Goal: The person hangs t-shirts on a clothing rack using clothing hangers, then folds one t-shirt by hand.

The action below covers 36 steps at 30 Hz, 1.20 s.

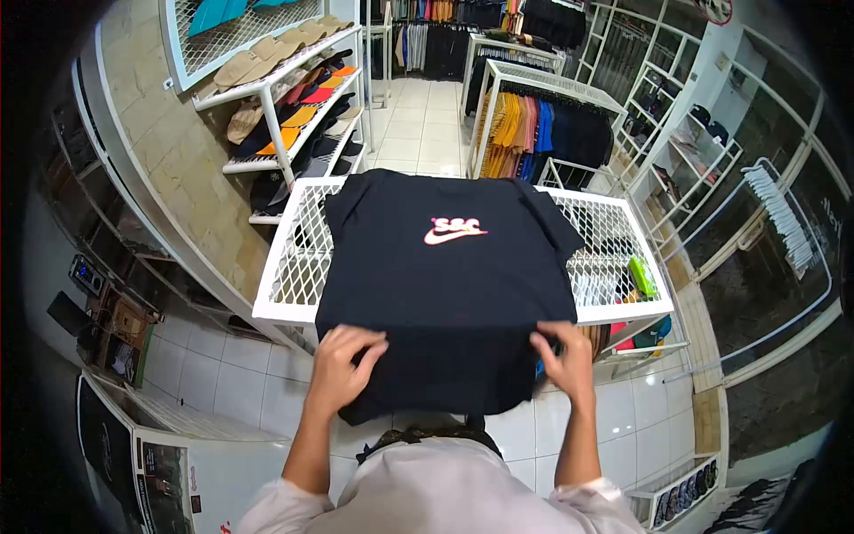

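Observation:
A black T-shirt lies spread over a white mesh-topped table, its short sleeves at the far end and its lower part hanging over the near edge. A small white-and-red print with "SSC" lettering and a swoosh sits on its upper middle. At the shirt's left side, by the table's near edge, my left hand pinches the cloth between thumb and bent fingers. My right hand grips the cloth in a similar way at the right side. The fingertips partly blend into the dark fabric.
The white table has open mesh on both sides of the shirt, with a green packet below it at right. A cap shelf stands at left. Beyond is a rack of hanging shirts; at right, a rail with white hangers.

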Available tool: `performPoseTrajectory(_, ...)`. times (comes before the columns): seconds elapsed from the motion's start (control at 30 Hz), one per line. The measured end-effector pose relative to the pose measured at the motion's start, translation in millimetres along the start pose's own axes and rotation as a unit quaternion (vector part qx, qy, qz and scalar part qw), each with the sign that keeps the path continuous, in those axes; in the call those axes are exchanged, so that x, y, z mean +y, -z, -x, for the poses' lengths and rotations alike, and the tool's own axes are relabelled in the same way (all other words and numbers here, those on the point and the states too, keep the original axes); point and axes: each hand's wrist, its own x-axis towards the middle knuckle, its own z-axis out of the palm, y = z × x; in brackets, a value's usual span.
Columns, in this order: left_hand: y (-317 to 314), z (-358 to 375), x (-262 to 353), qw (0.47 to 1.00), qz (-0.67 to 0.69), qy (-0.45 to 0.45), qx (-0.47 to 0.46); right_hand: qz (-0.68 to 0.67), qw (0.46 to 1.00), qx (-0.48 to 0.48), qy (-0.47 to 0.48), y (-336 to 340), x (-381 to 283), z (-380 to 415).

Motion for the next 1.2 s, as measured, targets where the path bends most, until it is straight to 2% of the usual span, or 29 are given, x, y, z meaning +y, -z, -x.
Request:
performPoseTrajectory(0.03,-13.7,-17.2,-6.2,1.0,0.001,-0.023,0.018,-0.015,1.0,0.018,0.009,-13.4,7.5,-16.0)
performPoseTrajectory(0.07,-27.0,-34.5,-8.8,1.0,-0.006,-0.005,0.023,0.003,1.0,0.027,0.004,-26.3,11.6,-31.8)
performPoseTrajectory(0.13,-54.3,-64.3,-23.1,0.995,-0.079,-0.018,0.059,0.137,0.989,0.049,0.018,-48.0,27.3,-55.9)
performPoseTrajectory(0.2,-71.4,-78.3,-35.9,0.991,-0.113,-0.003,0.066,0.21,0.973,0.072,-0.062,-65.4,34.5,-68.7)
performPoseTrajectory(0.27,-81.4,-81.0,-45.9,0.988,-0.135,0.021,0.077,0.215,0.971,0.085,-0.062,-73.0,40.1,-65.0)
performPoseTrajectory(0.33,-79.7,-82.3,-46.1,0.987,-0.145,0.041,0.046,0.218,0.969,0.101,-0.059,-78.8,46.7,-71.0)
performPoseTrajectory(0.4,-80.3,-79.2,-45.5,0.986,-0.159,-0.007,0.053,0.205,0.965,0.162,0.033,-82.6,50.8,-66.8)
performPoseTrajectory(0.43,-85.4,-78.2,-53.1,0.969,-0.236,-0.038,0.061,0.197,0.972,0.129,-0.002,-81.5,52.4,-67.3)
performPoseTrajectory(0.47,-89.1,-76.8,-59.3,0.969,-0.236,-0.039,0.06,0.198,0.972,0.129,-0.004,-80.5,52.8,-66.7)
performPoseTrajectory(0.53,-89.3,-81.8,-63.9,0.976,-0.216,0.015,0.015,0.205,0.976,0.067,-0.011,-75.1,50.5,-73.3)
performPoseTrajectory(0.6,-81.8,-91.9,-65.4,0.975,-0.219,-0.021,0.044,0.213,0.975,0.061,-0.024,-72.0,49.9,-87.5)
performPoseTrajectory(0.67,-69.3,-108.7,-62.7,0.983,-0.168,0.073,-0.018,0.228,0.971,0.039,-0.054,-70.6,51.0,-102.5)
performPoseTrajectory(0.8,-81.6,-117.1,-78.8,0.977,-0.207,0.04,0.043,0.238,0.966,0.094,-0.043,-84.9,69.4,-112.9)
performPoseTrajectory(0.83,-78.2,-118.7,-73.0,0.976,-0.206,0.067,-0.012,0.249,0.965,0.076,-0.036,-84.3,69.1,-112.5)
performPoseTrajectory(0.87,-82.3,-118.7,-78.4,0.976,-0.205,0.069,-0.013,0.249,0.965,0.074,-0.036,-86.7,71.4,-113.4)
performPoseTrajectory(0.93,-88.5,-116.3,-85.4,0.962,-0.27,0.023,0.033,0.282,0.941,0.18,0.052,-92.8,78.0,-111.2)
performPoseTrajectory(0.97,-87.0,-116.9,-90.8,0.972,-0.223,0.072,-0.027,0.268,0.955,0.126,0.019,-91.5,82.0,-109.8)
performPoseTrajectory(1.0,-83.7,-112.4,-89.1,0.972,-0.223,0.073,-0.024,0.267,0.955,0.127,0.022,-90.3,79.1,-104.6)
performPoseTrajectory(1.07,-78.0,-101.1,-85.1,0.982,-0.17,0.05,-0.067,0.158,0.986,0.053,0.005,-85.5,63.8,-88.0)
performPoseTrajectory(1.2,-61.6,-57.5,-52.3,0.968,-0.23,0.048,-0.087,0.205,0.979,-0.013,0.009,-74.6,26.1,-34.7)
